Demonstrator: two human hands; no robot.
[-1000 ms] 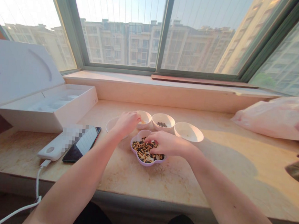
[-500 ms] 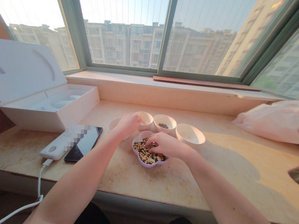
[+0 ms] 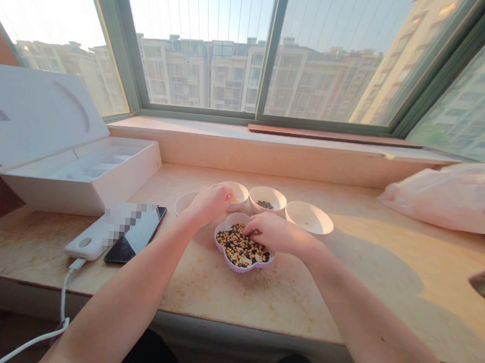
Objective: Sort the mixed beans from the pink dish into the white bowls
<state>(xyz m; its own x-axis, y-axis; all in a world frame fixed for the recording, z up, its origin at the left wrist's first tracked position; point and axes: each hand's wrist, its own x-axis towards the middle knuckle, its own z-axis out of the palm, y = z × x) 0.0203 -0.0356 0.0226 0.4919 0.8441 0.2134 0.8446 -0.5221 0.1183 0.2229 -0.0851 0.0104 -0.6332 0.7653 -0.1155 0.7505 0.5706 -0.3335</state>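
Note:
A lilac flower-shaped dish (image 3: 223,251) full of mixed yellow and dark beans (image 3: 237,246) sits on the marble sill. My right hand (image 3: 278,233) rests over its far right part, fingers curled in a pinch among the beans. My left hand (image 3: 208,202) hovers at the rim of a small white bowl (image 3: 240,191) holding a few yellow beans, its fingertips pinched together. Behind stand a white bowl with dark beans (image 3: 267,198), another white bowl (image 3: 309,217) and a partly hidden white dish (image 3: 182,202).
An open white box (image 3: 75,174) stands at the left. A white power bank (image 3: 97,236) with a cable and a black phone (image 3: 135,234) lie beside it. A pink plastic bag (image 3: 455,195) lies at the right. The window frame (image 3: 273,50) rises behind.
My right hand has shifted a little to the right and farther back over the lilac dish. My left hand stays at the yellow-bean bowl.

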